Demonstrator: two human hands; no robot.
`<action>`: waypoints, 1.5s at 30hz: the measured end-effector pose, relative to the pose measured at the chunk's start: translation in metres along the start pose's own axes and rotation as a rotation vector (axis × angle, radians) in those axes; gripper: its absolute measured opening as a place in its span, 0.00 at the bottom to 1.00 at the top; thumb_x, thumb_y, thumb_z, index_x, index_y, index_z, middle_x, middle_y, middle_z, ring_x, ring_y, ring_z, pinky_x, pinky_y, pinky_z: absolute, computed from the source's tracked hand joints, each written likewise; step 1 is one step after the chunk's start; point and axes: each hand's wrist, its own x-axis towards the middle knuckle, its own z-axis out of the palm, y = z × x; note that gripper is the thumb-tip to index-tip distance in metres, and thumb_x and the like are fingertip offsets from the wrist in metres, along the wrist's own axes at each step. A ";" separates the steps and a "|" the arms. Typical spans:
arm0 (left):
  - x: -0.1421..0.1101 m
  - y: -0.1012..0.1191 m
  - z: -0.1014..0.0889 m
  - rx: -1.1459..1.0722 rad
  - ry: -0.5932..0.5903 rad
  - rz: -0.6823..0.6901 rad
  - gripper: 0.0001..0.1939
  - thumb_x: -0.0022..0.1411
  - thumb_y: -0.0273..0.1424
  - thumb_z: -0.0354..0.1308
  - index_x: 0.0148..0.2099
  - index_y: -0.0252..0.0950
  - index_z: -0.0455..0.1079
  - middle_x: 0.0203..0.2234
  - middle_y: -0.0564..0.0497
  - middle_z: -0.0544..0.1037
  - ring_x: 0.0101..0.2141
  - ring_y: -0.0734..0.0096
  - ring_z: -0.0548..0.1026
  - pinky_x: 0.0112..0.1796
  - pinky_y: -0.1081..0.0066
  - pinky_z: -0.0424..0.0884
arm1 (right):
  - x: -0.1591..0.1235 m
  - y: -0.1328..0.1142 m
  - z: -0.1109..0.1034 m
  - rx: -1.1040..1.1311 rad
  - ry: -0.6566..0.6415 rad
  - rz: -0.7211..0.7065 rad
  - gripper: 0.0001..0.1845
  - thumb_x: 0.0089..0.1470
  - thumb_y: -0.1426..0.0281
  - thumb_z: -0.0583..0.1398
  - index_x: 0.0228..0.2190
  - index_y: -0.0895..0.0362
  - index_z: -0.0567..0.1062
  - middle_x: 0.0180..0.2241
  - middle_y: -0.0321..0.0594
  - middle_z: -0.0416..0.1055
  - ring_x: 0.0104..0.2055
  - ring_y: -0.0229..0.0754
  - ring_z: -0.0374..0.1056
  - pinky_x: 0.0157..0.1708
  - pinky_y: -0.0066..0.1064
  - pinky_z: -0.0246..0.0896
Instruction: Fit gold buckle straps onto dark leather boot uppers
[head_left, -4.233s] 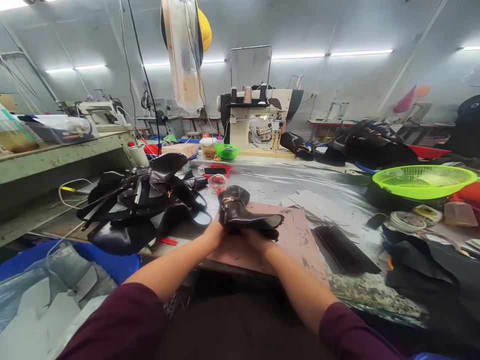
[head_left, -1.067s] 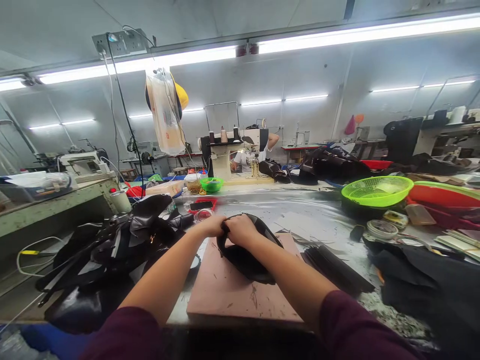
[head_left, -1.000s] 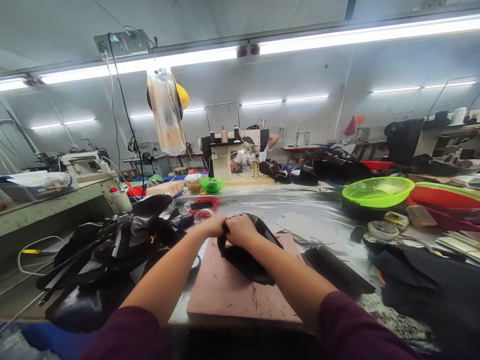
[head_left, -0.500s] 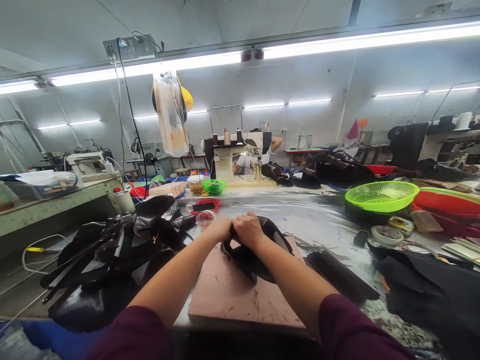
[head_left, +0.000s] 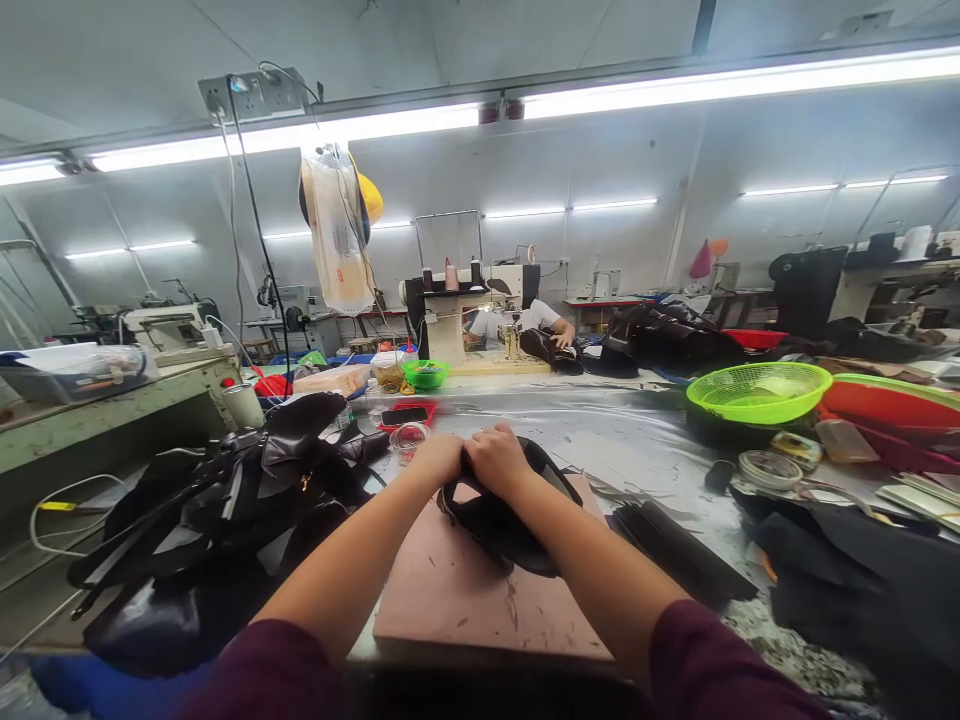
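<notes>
Over the pink board (head_left: 442,605), both my hands grip a black leather boot upper (head_left: 491,525), its opening turned up toward me. My left hand (head_left: 448,458) is closed on its far edge. Right beside it, my right hand (head_left: 498,462) forms a fist over the same edge. The fingertips and the exact gripped spot are hidden behind the hands. The upper's lower part rests on or just above the board; I cannot tell which.
Black boot uppers (head_left: 225,540) are heaped on the left. Black strips (head_left: 682,550) and black sheet material (head_left: 870,580) lie right. Behind stand a green bowl (head_left: 426,375), a sewing machine (head_left: 446,335) and a green basket (head_left: 759,393). A co-worker's hand (head_left: 562,333) touches black pieces.
Since the oldest frame, the boot upper has turned from side-on to opening upward, and my hands moved to its edge. Lately they shifted slightly right. The co-worker's raised arm has come down.
</notes>
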 end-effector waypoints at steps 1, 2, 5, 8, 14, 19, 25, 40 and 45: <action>0.000 0.001 -0.002 0.013 0.003 -0.007 0.12 0.61 0.34 0.52 0.43 0.32 0.67 0.39 0.47 0.72 0.38 0.68 0.72 0.39 0.61 0.70 | -0.001 0.000 -0.002 -0.005 -0.006 0.034 0.12 0.53 0.76 0.52 0.33 0.61 0.75 0.33 0.46 0.73 0.39 0.46 0.66 0.40 0.36 0.50; 0.001 0.002 -0.004 0.026 0.006 -0.012 0.12 0.61 0.34 0.52 0.44 0.32 0.66 0.39 0.47 0.72 0.38 0.68 0.72 0.39 0.61 0.70 | -0.002 0.001 -0.004 -0.011 -0.012 0.075 0.12 0.52 0.76 0.52 0.33 0.62 0.75 0.34 0.49 0.72 0.39 0.48 0.65 0.39 0.37 0.50; 0.000 0.005 -0.012 0.063 0.021 -0.007 0.12 0.61 0.34 0.52 0.44 0.32 0.66 0.39 0.48 0.72 0.37 0.68 0.72 0.38 0.62 0.70 | -0.010 0.004 -0.012 -0.028 -0.029 0.195 0.12 0.52 0.78 0.51 0.30 0.65 0.75 0.37 0.55 0.70 0.43 0.53 0.64 0.38 0.39 0.52; -0.002 0.011 -0.023 0.099 0.048 0.018 0.11 0.61 0.33 0.52 0.41 0.31 0.68 0.36 0.48 0.74 0.36 0.69 0.73 0.38 0.63 0.70 | -0.025 0.007 -0.019 -0.004 -0.068 0.258 0.12 0.52 0.80 0.50 0.32 0.63 0.74 0.38 0.54 0.70 0.44 0.51 0.64 0.38 0.38 0.54; -0.006 0.042 -0.034 0.137 0.142 0.172 0.08 0.56 0.21 0.53 0.36 0.26 0.72 0.31 0.37 0.76 0.34 0.56 0.75 0.34 0.61 0.70 | -0.061 0.016 -0.014 0.142 -0.198 0.436 0.10 0.45 0.71 0.60 0.33 0.61 0.72 0.30 0.50 0.74 0.35 0.51 0.70 0.31 0.34 0.58; -0.002 0.052 -0.016 0.145 0.236 0.315 0.15 0.56 0.18 0.43 0.40 0.21 0.70 0.33 0.31 0.74 0.35 0.50 0.74 0.30 0.58 0.70 | -0.090 0.012 0.023 0.392 -0.166 0.498 0.10 0.39 0.75 0.61 0.29 0.60 0.73 0.38 0.50 0.72 0.43 0.50 0.67 0.39 0.34 0.60; 0.016 0.030 0.015 0.134 0.329 0.363 0.14 0.57 0.21 0.43 0.39 0.23 0.69 0.31 0.34 0.73 0.33 0.52 0.73 0.29 0.61 0.68 | -0.110 -0.002 0.075 0.746 -0.026 0.753 0.17 0.43 0.70 0.58 0.38 0.61 0.71 0.36 0.48 0.74 0.38 0.49 0.71 0.33 0.35 0.66; -0.067 0.043 0.140 0.106 0.693 0.962 0.10 0.54 0.21 0.46 0.29 0.34 0.68 0.24 0.48 0.73 0.28 0.69 0.70 0.31 0.68 0.68 | -0.106 0.013 0.061 1.256 0.128 0.732 0.22 0.40 0.74 0.57 0.41 0.58 0.69 0.43 0.44 0.72 0.45 0.47 0.68 0.46 0.37 0.62; -0.055 0.046 0.137 0.184 0.797 0.908 0.14 0.57 0.19 0.46 0.42 0.36 0.68 0.36 0.48 0.76 0.38 0.68 0.72 0.39 0.68 0.66 | -0.100 0.015 0.060 1.336 0.127 0.735 0.23 0.41 0.72 0.56 0.43 0.61 0.67 0.42 0.46 0.73 0.44 0.47 0.69 0.42 0.36 0.65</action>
